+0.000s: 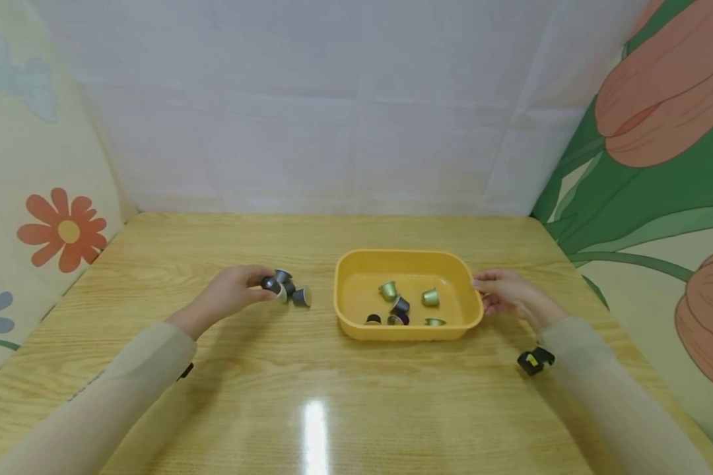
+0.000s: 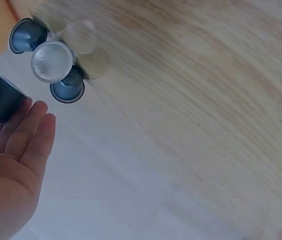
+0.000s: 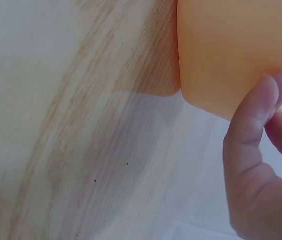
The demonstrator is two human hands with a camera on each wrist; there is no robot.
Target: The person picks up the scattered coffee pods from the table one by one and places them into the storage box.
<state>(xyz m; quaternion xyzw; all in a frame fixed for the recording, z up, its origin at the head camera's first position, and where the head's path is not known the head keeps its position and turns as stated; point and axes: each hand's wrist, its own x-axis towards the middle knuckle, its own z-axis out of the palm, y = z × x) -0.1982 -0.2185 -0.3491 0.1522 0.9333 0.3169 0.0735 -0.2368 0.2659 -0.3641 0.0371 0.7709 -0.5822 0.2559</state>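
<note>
My left hand (image 1: pixel 228 295) pinches a dark blue-black coffee capsule (image 2: pixel 6 99) between thumb and fingers. Beside it on the table lie several more dark capsules (image 1: pixel 302 297); one shows its silvery foil lid (image 2: pixel 52 61) in the left wrist view. To the right stands a yellow plastic basin (image 1: pixel 408 333), with green capsules (image 1: pixel 430 297) and dark capsules (image 1: pixel 400 305) scattered over its floor. At the basin's right end, my right hand (image 1: pixel 513 298) grips the rim with thumb and fingers. The front wall partly hides the nearest capsules.
The wood-grain table (image 1: pixel 243 409) runs back to a white cloth (image 1: pixel 309 132). Flower-patterned panels (image 1: pixel 65 231) flank it on both sides. A black strap piece (image 1: pixel 535 361) marked with a yellow 1 hangs at my right wrist.
</note>
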